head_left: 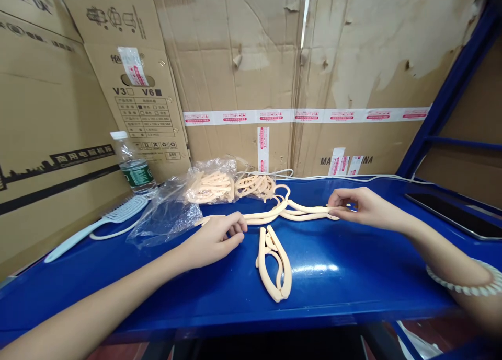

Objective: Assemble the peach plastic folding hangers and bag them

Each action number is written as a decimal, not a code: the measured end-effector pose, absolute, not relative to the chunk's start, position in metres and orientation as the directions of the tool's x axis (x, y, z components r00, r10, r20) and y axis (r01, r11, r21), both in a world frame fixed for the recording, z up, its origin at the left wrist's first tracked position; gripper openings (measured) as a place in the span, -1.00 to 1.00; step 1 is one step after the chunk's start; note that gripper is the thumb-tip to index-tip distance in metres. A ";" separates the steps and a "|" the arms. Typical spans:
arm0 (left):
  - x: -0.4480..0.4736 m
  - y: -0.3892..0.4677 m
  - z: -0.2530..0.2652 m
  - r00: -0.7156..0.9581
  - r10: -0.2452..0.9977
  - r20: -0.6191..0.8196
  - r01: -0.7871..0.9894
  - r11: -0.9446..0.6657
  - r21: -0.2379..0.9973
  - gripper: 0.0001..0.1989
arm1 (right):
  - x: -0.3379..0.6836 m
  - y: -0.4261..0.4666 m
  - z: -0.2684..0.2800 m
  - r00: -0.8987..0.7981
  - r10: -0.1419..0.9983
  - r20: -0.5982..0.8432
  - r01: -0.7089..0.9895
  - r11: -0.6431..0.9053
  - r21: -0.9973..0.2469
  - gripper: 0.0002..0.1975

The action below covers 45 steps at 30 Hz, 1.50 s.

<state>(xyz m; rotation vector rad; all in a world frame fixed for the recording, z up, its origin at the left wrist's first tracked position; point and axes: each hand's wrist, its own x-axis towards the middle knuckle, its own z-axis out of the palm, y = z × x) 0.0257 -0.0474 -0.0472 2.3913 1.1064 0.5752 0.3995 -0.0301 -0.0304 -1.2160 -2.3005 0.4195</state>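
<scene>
You are working at a glossy blue table, with a cardboard wall rising behind your hands and a printed carton closing in the side left of your left hand. To the right of your right hand a blue metal frame slants up. Your right hand has its thumb and fingers closed on one end of a beige unfolded hanger; its arms overlap, so you cannot tell whether it is one hanger or more. Your left hand lies over the other end with fingers curled, and whether it grips cannot be told. A folded hanger rests between your hands, nearer to you than both.

The table's front edge runs on your side of that folded hanger, just beyond its tip. The widest stretch of tabletop spreads on your side of the right hand, while a dark phone sits to that hand's right. Past the left hand, space tightens: hairbrush, bottle and clear plastic crowd its far left, and bagged hangers lie beyond the grip.
</scene>
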 end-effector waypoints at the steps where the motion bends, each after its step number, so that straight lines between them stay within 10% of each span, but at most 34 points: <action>1: 0.026 -0.048 -0.047 0.570 0.799 0.189 0.597 -0.561 0.573 -0.91 | 0.402 -0.031 -0.028 -0.470 0.831 0.299 0.672 0.556 -0.489 -0.71; 15: 0.034 -0.049 -0.047 0.253 0.966 -0.053 0.259 -0.015 0.966 -0.35 | 0.402 -0.033 -0.026 -0.350 0.806 0.478 0.619 0.582 -0.528 -0.69; 24: 0.034 -0.056 -0.054 0.253 0.948 0.192 0.275 -0.261 0.925 -0.20 | 0.386 -0.040 -0.033 -0.429 0.775 0.464 0.646 0.622 -0.442 -0.78; 31: 0.036 -0.065 -0.045 0.437 0.872 0.219 0.377 -0.399 0.836 -0.54 | 0.370 -0.046 -0.040 -0.471 0.717 0.513 0.623 0.683 -0.382 -0.83; 37: 0.034 -0.054 -0.042 0.322 0.921 0.221 0.213 -0.298 0.931 -0.58 | 0.370 -0.044 -0.040 -0.611 0.515 0.601 0.636 0.772 -0.014 -0.75; 45: 0.035 -0.049 -0.051 0.314 0.926 0.209 0.129 -0.259 0.957 -0.64 | 0.372 -0.054 -0.049 -0.583 0.420 0.695 0.807 0.396 0.438 -0.63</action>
